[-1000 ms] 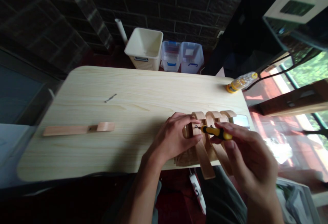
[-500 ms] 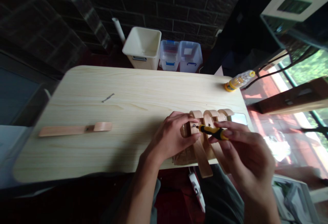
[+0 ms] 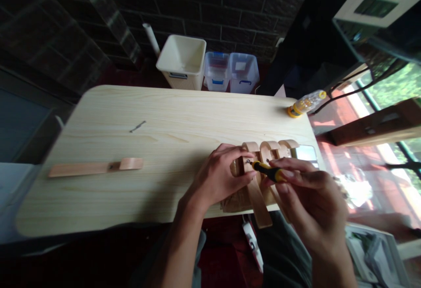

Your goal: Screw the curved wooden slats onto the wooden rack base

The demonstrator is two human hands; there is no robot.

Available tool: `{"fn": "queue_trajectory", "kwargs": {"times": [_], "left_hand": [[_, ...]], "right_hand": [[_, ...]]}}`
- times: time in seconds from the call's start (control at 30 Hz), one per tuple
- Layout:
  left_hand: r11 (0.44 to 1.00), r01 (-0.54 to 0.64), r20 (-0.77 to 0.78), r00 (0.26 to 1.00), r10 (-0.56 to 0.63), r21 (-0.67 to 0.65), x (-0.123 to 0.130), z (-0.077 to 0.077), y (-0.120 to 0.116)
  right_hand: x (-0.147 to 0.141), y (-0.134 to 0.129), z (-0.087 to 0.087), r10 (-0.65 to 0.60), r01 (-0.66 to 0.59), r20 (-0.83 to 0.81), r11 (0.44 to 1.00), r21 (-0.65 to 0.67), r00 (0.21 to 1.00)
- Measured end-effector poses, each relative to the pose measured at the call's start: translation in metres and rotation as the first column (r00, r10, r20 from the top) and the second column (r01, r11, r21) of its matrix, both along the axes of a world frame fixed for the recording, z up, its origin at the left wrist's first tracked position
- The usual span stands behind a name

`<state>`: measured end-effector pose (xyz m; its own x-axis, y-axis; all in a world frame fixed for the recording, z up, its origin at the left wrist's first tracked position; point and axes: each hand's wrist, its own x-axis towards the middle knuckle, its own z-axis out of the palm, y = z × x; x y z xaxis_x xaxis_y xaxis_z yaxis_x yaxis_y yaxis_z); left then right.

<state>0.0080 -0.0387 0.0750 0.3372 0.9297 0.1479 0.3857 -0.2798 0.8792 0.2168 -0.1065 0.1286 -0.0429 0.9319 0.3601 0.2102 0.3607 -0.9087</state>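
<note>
My right hand [image 3: 311,196] grips a yellow-and-black screwdriver [image 3: 267,170] near the table's front right edge. Its tip points left, at a small dark ring-like fitting on the nearest wooden strip [image 3: 259,204], which has a curled far end. Around that strip's left side, my left hand [image 3: 222,169] closes with thumb and index finger, steadying it. Two more strips with curled ends, a middle one [image 3: 269,145] and a right one [image 3: 289,143], lie alongside, partly behind my right hand. Beneath them is a brownish, shiny block or wrapping, mostly covered.
Another wooden strip [image 3: 80,169] lies at the table's left, with a thin metal piece [image 3: 137,126] beyond it. A clear bottle with yellow ends [image 3: 307,103] is at the back right corner. A cream bin [image 3: 184,59] and clear boxes [image 3: 244,72] stand behind the table [image 3: 184,112].
My right hand and the screwdriver have shifted slightly left and the handle's angle has changed a little. My left hand stays on the wooden strip.
</note>
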Motion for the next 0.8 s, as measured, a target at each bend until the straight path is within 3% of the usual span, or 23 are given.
{"fn": "queue_trajectory", "kwargs": {"times": [0.23, 0.53, 0.8], "left_hand": [[1.000, 0.000, -0.016, 1.000, 0.000, 0.012, 0.0003, -0.0005, 0.0001], [1.000, -0.007, -0.006, 1.000, 0.007, 0.001, -0.0005, 0.0021, 0.0001], [1.000, 0.004, 0.000, 1.000, -0.004, -0.005, -0.0011, 0.0033, 0.0008]], "right_hand": [[-0.0068, -0.0018, 0.0061, -0.066, 0.066, -0.006, 0.998, -0.003, 0.998], [-0.0043, -0.0010, 0.0001, 0.006, -0.006, -0.047, 1.000, 0.003, 0.999], [-0.0086, -0.0001, 0.0028, -0.056, 0.057, -0.031, 0.998, 0.026, 0.998]]}}
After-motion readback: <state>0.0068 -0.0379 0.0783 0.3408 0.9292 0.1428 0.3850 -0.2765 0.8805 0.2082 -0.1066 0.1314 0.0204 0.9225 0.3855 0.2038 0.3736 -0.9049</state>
